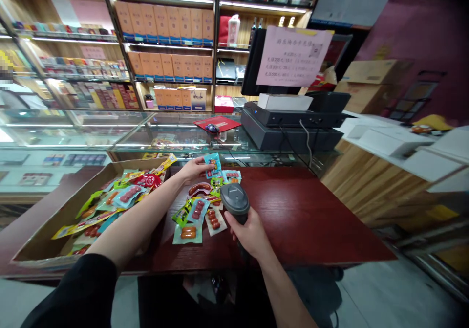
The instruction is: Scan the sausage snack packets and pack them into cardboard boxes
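Head view shows the left hand to the right of the cardboard box, and it pinches a small blue packet between thumb and fingers. The right hand, which is farther to the right of the box, has its fingers closed around the handle of a dark scanner. Loose snack packets lie on the reddish table just beside the box, and more packets are inside it.
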`<move>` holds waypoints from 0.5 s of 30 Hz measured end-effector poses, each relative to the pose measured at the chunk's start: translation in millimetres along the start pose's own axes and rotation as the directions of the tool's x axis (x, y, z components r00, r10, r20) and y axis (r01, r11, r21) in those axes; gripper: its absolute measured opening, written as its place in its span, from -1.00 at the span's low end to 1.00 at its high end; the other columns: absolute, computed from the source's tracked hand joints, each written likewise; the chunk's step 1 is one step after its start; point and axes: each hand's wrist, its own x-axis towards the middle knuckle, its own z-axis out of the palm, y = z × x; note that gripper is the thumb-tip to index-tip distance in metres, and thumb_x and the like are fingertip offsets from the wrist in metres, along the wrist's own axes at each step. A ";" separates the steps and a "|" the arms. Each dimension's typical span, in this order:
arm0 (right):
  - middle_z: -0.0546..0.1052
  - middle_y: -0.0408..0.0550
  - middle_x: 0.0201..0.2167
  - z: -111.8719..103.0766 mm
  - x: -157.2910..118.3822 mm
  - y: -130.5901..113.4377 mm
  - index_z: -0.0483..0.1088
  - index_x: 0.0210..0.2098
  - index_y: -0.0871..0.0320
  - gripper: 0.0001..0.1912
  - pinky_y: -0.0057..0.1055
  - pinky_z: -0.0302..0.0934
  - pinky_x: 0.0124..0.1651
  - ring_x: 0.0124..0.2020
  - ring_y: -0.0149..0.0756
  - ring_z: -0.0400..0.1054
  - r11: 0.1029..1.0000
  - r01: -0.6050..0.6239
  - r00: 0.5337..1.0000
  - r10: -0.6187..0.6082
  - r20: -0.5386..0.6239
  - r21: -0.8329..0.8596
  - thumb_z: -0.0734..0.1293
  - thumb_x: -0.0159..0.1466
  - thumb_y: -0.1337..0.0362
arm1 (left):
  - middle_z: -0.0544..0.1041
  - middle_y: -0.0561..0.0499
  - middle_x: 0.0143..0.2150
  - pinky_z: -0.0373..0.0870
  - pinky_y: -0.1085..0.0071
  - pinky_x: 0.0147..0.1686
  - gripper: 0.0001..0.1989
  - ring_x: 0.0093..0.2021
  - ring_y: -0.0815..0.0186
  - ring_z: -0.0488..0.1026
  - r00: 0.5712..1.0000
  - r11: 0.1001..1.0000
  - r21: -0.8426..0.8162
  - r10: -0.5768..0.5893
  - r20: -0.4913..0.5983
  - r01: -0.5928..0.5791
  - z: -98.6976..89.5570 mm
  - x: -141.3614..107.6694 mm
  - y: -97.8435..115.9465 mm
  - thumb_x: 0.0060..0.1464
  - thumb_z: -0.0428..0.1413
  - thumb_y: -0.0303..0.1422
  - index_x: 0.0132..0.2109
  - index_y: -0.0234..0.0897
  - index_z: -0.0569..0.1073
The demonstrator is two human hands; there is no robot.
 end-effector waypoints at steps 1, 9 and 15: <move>0.48 -0.15 -0.65 -0.1 1.3 -0.1 0.43 -0.31 0.12 -0.68 -0.43 0.21 -0.65 -0.73 -0.33 0.29 1.000 -0.012 1.000 0.012 0.026 0.020 0.45 0.16 0.00 | 0.67 -0.06 -0.26 0.56 0.30 -0.19 -0.53 -0.32 0.26 0.61 1.000 1.000 0.013 0.013 -0.022 -0.013 -5.4 -3.0 6.2 -0.35 0.50 -0.39 -0.20 -0.32 0.59; 0.40 -0.18 -0.71 6.3 16.5 -9.5 0.41 -0.34 0.12 -0.63 -0.40 0.20 -0.67 -0.74 -0.31 0.26 0.994 -0.057 0.984 0.041 0.174 0.090 0.48 0.12 -0.04 | 0.66 -0.09 -0.27 0.55 0.33 -0.25 -0.48 -0.34 0.26 0.60 0.946 0.975 0.186 0.169 -0.278 -0.119 -103.5 -77.3 55.0 -0.41 0.52 -0.31 -0.21 -0.33 0.58; 0.42 -0.14 -0.71 19.0 24.5 -5.2 0.40 -0.43 0.11 -0.63 -0.39 0.21 -0.67 -0.75 -0.32 0.26 0.991 -0.045 0.970 0.013 0.241 0.128 0.48 0.12 -0.05 | 0.62 -0.06 -0.36 0.40 0.44 -0.43 -0.50 -0.45 0.34 0.52 0.796 0.917 0.388 0.306 -0.522 -0.099 -163.4 -150.0 92.6 -0.27 0.47 -0.23 -0.15 -0.33 0.57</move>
